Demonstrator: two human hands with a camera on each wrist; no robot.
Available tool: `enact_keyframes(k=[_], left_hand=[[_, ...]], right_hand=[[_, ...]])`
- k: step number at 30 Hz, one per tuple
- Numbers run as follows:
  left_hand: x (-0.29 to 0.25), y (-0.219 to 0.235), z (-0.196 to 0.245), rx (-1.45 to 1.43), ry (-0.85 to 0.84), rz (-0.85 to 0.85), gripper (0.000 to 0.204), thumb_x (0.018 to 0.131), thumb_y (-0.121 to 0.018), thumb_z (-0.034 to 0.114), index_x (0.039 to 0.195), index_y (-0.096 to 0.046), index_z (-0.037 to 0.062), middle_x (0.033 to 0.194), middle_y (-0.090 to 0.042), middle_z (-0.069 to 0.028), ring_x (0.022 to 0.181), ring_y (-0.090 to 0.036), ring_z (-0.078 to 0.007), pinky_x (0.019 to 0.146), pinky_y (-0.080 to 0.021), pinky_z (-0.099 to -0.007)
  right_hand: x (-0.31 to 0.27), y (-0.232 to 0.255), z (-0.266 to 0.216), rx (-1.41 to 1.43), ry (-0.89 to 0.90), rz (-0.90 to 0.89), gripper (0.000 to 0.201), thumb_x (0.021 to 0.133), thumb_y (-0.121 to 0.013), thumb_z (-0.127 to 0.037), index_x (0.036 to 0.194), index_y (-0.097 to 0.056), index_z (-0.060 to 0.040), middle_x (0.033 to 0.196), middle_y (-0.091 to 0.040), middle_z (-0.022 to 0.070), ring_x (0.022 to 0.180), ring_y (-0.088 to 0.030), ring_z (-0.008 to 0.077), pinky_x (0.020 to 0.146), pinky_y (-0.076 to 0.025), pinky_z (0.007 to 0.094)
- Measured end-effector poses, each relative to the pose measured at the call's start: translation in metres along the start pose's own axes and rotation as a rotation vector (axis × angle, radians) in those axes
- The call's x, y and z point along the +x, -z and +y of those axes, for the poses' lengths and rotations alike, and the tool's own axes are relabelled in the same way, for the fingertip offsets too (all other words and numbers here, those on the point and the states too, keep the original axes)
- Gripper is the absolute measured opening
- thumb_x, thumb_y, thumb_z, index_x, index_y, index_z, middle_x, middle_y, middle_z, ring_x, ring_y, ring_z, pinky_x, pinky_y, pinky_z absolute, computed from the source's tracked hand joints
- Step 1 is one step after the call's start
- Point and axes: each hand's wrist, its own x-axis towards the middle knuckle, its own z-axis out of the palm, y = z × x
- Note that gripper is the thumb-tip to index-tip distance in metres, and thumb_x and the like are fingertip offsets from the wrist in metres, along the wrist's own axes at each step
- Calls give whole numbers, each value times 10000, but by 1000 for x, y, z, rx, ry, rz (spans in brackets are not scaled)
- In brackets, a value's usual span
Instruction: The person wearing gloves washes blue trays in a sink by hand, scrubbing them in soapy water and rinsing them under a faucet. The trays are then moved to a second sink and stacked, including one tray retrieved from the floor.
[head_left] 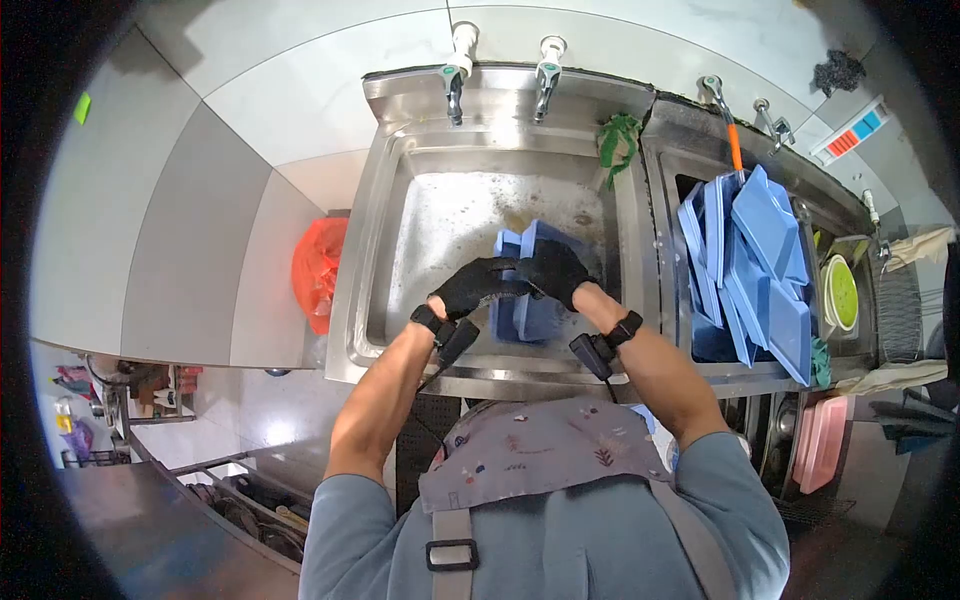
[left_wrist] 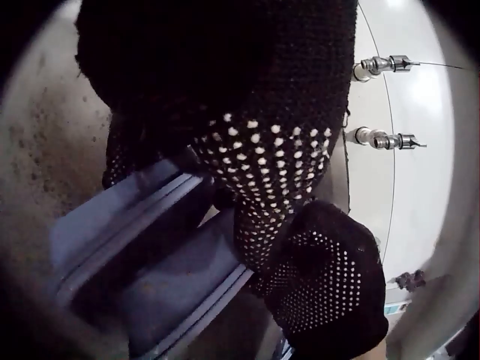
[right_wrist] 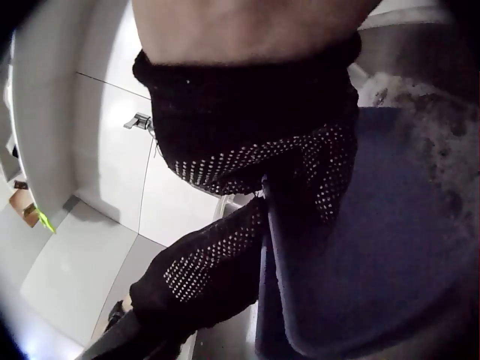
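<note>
Two blue plastic trays point(head_left: 540, 322) stand on edge, side by side, low in the steel sink. My left hand point(head_left: 482, 286), in a black glove with white dots, grips the left tray point(left_wrist: 120, 217) from its side. The gloved right hand point(head_left: 552, 270) holds the other tray point(right_wrist: 375, 247), its fingers curled over the upper rim. Both hands meet at the trays' upper edges, fingertips close together. In the right wrist view the left hand point(right_wrist: 206, 270) shows just beyond the rims. Gloves hide parts of both trays.
The sink point(head_left: 400, 250) has a wet, spotted bottom and two taps point(head_left: 547, 75) behind it. A green cloth point(head_left: 618, 145) hangs on its right rim. Blue trays point(head_left: 765, 270) are piled in the right-hand basin, near a green-and-white tub point(head_left: 840, 293). A red bag point(head_left: 318, 275) sits at left.
</note>
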Motion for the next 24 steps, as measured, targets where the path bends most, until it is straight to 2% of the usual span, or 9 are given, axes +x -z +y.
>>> enact_keyframes(k=[4,7,8,10,12,14,18,19,24], left_hand=[[7,-2,-6,0,-34,-2,409,894,-646,264,1230,-615,33,1193,-654,-155,1040,-633,-227,954,-461,-346],[21,-6,-10,504,-106,21,432,888,-650,240,1254,-575,24,1188,-634,-204,1059,-630,-254,929,-487,-352],[26,-16,-5,721,71,101,484,829,-666,331,1201,-606,27,1152,-644,-212,1052,-626,-311,914,-494,-391],[28,-22,-6,930,247,190,547,771,-682,423,1147,-637,29,1116,-654,-220,1045,-621,-368,898,-501,-429],[29,-25,-16,974,440,370,545,719,-672,423,1095,-649,29,1038,-663,-251,990,-636,-389,867,-514,-449],[25,-3,-46,890,350,360,457,749,-624,350,1057,-667,15,938,-680,-256,889,-663,-395,848,-509,-463],[20,40,-98,905,264,235,298,759,-586,284,871,-725,45,969,-673,-249,909,-649,-403,824,-502,-471],[18,44,-94,961,246,180,292,756,-578,276,868,-727,52,981,-672,-244,921,-647,-399,833,-506,-463],[9,58,-113,1048,278,154,276,752,-562,259,848,-732,63,1017,-672,-221,956,-640,-388,859,-515,-439]], right_hand=[[-6,13,-12,89,-170,-40,320,809,-591,-298,742,-657,8,760,-632,255,728,-641,382,623,-485,454],[5,-5,3,-166,-174,149,352,799,-591,-326,834,-656,18,870,-644,273,821,-653,373,651,-480,468],[11,-12,13,-171,-173,149,352,799,-591,-326,834,-656,18,870,-644,273,821,-653,373,651,-480,468],[20,-7,19,0,-98,236,539,742,-655,-356,1132,-623,15,1177,-599,284,1101,-591,395,919,-487,437],[-1,19,8,-44,-195,283,590,744,-645,-343,1206,-574,16,1231,-570,282,1144,-563,399,965,-462,437],[-19,44,6,-154,-264,323,668,758,-621,-309,1314,-491,38,1296,-536,278,1194,-532,404,1040,-426,417],[-26,74,45,3,-168,442,417,799,-634,-278,1103,-609,7,1099,-626,255,1063,-588,402,904,-466,447],[-5,65,101,333,-91,284,404,816,-664,-248,1079,-596,51,926,-638,138,898,-609,241,847,-474,345],[3,69,67,417,-135,194,290,841,-653,-225,964,-590,30,833,-611,92,829,-597,187,763,-488,322]])
